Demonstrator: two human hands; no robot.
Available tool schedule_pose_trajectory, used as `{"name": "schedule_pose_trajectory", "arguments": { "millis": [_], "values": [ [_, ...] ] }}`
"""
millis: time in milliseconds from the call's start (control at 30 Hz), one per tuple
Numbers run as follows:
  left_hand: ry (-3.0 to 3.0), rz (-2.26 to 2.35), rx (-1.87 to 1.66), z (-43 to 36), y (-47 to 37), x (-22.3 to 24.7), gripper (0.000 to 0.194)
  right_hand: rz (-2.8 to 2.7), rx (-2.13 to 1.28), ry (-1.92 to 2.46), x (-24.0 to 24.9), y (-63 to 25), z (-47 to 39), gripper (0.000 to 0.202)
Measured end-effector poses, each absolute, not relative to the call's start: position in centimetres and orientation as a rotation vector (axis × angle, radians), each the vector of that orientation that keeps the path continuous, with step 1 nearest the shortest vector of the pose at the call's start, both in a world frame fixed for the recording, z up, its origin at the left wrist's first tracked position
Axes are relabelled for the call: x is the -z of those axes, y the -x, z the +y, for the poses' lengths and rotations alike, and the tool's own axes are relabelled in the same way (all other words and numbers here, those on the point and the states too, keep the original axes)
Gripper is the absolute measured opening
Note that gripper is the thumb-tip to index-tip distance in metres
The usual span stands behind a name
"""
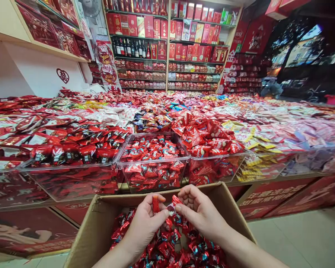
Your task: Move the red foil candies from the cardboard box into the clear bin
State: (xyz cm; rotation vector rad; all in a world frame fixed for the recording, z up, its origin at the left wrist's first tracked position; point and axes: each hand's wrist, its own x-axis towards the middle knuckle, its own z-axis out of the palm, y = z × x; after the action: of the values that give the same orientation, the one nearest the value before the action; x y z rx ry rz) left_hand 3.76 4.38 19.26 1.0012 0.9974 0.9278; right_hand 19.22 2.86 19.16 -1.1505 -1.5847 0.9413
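Observation:
Above the open cardboard box (91,227), my left hand (142,225) and my right hand (199,212) meet almost thumb to thumb. A small red-wrapped candy (175,201) is pinched by my right thumb and fingers. Red wrapping (155,204) shows between the fingers of my left hand, which are curled closed around a candy. A dark and white spot shows between the thumb tips; whether it is printing or an opened wrapper I cannot tell. Below my hands, the box holds a loose heap of red and blue wrapped candies (164,249).
Behind the box stands a clear plastic bin (153,162) of similar small candies. Bins of larger red packets flank it (208,149) (72,167). Yellow packets (257,156) lie farther right. Shelves (169,44) with boxes and bottles line the back. Tiled floor (304,230) shows at right.

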Motion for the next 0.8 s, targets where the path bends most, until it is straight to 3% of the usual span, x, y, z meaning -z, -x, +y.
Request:
{"name": "schedule_pose_trajectory", "arguments": {
  "millis": [100, 167, 267, 467, 600, 800],
  "values": [
    [-0.999, 1.021, -0.933, 4.2, -4.0, -18.9, 0.016, -1.868, -0.584, 1.123, -19.2, -19.0, 2.4, 0.005],
    [-0.984, 1.027, -0.957, 4.1, -4.1, -18.5, 0.015, -2.061, -0.474, 1.075, -19.2, -18.8, 2.0, 0.017],
    [-0.937, 1.007, -0.966, 4.1, -4.2, -18.1, 0.016, -2.219, -0.483, 1.128, -19.0, -18.6, 1.8, 0.03],
    [-0.719, 0.714, -0.912, 4.1, -3.5, -18.9, 0.011, -2.244, -0.523, 1.075, -19.1, -19.2, 2.5, 0.019],
    [-0.502, 0.527, -0.911, 4.1, -2.8, -19.4, 0.023, -2.33, -0.276, 0.985, -22.2, -19.4, 2.6, 0.011],
    [-0.606, 0.601, -0.882, 3.8, -3.0, -18.8, 0.013, -2.131, 0.072, 0.952, -29.8, -17.0, 7.8, 0.013]
  ]
}}
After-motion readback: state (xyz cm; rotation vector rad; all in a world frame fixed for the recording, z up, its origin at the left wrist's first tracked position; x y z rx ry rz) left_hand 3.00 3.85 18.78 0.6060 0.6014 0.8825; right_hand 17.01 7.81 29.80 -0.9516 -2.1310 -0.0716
